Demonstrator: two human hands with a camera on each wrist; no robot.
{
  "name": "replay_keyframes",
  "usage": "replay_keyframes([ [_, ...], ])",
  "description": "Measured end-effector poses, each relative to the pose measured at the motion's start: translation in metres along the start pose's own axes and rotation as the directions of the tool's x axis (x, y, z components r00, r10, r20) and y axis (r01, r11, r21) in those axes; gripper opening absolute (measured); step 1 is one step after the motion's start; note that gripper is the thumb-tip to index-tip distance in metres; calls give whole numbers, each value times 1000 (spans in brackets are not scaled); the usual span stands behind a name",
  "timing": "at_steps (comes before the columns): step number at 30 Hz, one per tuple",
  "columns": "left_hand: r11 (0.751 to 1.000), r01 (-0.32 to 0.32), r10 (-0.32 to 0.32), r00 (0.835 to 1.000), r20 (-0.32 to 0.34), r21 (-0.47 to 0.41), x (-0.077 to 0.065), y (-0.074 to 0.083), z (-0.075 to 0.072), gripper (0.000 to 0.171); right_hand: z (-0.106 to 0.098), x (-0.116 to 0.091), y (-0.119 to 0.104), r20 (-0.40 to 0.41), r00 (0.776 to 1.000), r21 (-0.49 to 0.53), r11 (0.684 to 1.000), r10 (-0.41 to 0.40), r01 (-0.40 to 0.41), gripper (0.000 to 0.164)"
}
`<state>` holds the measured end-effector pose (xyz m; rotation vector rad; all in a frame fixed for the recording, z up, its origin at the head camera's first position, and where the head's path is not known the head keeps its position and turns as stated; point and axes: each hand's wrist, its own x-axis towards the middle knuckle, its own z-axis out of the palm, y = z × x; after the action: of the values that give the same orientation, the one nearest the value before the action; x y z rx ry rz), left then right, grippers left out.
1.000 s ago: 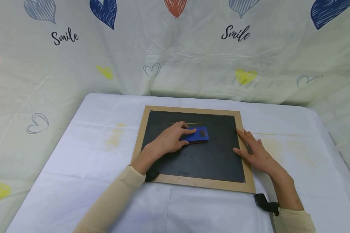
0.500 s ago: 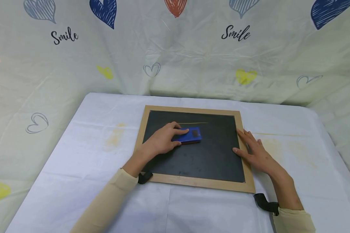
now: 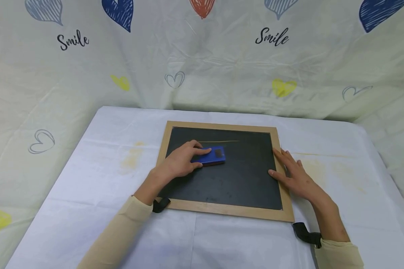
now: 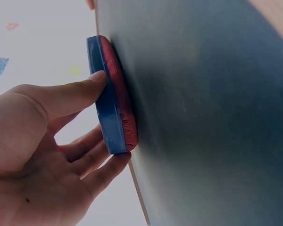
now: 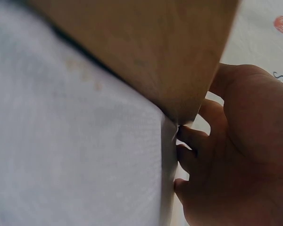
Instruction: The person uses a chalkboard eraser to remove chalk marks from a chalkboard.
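Observation:
A blackboard in a light wooden frame lies on the white-covered table. My left hand grips a blue chalkboard eraser near the board's middle left. In the left wrist view, the thumb lies along one side of the eraser and fingers are on the other; its red felt faces the dark surface. A thin yellowish line runs across the board just above the eraser. My right hand rests on the frame's right side, thumb and fingertips over its edge.
Faint yellowish smudges mark the white tablecloth left of the board, and more lie right of the right hand. A white curtain printed with hearts and "Smile" hangs behind the table. A black wrist mount sits at the right wrist.
My left hand has slid the eraser leftward across the blackboard, uncovering more of the yellowish line's left part. The right hand has stayed in place on the frame.

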<state>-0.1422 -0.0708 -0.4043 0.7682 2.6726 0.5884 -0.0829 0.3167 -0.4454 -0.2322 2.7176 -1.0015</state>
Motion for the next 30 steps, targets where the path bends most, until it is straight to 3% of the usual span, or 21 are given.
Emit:
replay_keyframes([
  [16, 998, 40, -40, 999, -5, -43, -15, -19, -6, 58, -1, 2, 0, 4, 1000, 3, 1000, -7, 7, 86],
  [30, 998, 39, -40, 999, -31, -56, -29, -35, -9, 58, -1, 2, -1, 8, 1000, 2, 1000, 5, -5, 87],
])
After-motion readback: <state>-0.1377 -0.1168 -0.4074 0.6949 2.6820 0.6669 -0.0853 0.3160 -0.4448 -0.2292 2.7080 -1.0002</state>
